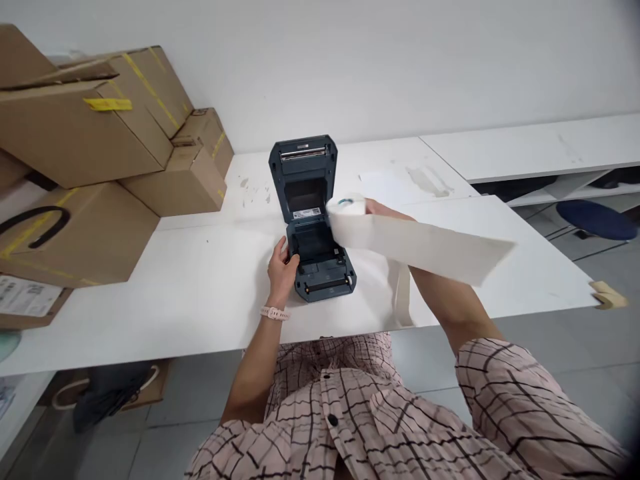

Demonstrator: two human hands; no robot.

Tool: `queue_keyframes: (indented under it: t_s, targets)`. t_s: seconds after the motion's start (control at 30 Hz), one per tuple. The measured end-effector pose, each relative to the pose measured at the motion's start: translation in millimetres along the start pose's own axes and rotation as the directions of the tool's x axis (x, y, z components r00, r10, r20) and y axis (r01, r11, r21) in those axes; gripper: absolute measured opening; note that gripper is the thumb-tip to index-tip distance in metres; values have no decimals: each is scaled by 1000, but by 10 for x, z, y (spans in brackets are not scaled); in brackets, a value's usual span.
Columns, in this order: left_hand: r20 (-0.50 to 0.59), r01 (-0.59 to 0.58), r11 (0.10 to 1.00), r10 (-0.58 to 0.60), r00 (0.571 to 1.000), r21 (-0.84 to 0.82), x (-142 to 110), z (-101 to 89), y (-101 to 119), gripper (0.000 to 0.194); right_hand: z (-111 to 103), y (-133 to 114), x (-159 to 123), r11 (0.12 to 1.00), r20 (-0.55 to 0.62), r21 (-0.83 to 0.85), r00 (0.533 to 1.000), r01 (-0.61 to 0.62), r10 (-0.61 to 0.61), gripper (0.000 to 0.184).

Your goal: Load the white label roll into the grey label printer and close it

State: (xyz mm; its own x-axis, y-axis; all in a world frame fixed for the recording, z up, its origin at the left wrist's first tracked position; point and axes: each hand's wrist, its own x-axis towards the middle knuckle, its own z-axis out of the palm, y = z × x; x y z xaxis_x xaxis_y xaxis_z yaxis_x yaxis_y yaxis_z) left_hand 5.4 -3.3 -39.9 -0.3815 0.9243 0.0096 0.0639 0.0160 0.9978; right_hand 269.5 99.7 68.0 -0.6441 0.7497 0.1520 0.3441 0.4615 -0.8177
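Observation:
A dark label printer (320,270) stands on the white table with its lid (304,175) tipped up, baring the inside. My left hand (283,268) grips the left side of the printer's base, thumb over the rim. In my right hand (380,210) is a roll of white labels (349,208), held just right of the raised lid, above the base. Its loose strip (425,243) runs out to the right across my forearm. The roll hides most of my right fingers. Whether it touches the printer I cannot tell.
Cardboard boxes (80,127) with yellow tape are piled on the table's left. Another pale strip (401,297) lies near the front edge, right of the printer. A blue stool (595,219) stands at the far right, and a wooden piece (608,295) juts from the table's right corner.

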Motion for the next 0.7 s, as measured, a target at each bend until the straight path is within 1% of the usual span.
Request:
queue_keyframes:
  t_s: [0.03,0.1,0.13,0.17,0.23,0.3,0.37,0.47,0.53,0.6,0.7]
  targets:
    - [8,-13,1000,13,1000,7,2,-1,-4,66,57,-139,128,999,108,-32,993,40,-36,63]
    - [21,-32,999,31,999,34,7,-7,-13,60,207,-362,401,967,297,-213,952,141,-73,66]
    - [22,-34,998,33,999,49,8,-11,-18,59,294,-437,519,924,355,-339,933,178,-50,66]
    - [19,-31,998,30,999,62,8,-14,-20,58,384,-483,614,865,380,-463,925,195,-6,66]
    - [5,-18,997,18,1000,71,3,-16,-18,60,553,-500,731,739,383,-642,920,205,77,65]
    - [-2,-14,997,14,1000,78,-7,-15,-6,61,688,-442,781,660,390,-721,911,211,134,65]
    - [-4,-20,996,20,1000,88,-17,-12,11,60,787,-351,809,626,401,-749,901,216,169,66]
    - [6,-38,995,37,999,95,-22,-12,21,58,876,-234,835,600,411,-767,893,228,185,66]
    - [16,-48,992,46,999,120,-20,-14,12,58,902,-205,795,594,405,-767,901,242,155,66]
    - [21,-57,988,55,998,145,-20,-15,1,57,908,-224,653,590,366,-765,928,258,69,63]
    - [24,-74,988,71,997,137,-30,-15,0,55,926,-300,226,624,285,-728,953,283,-99,48]
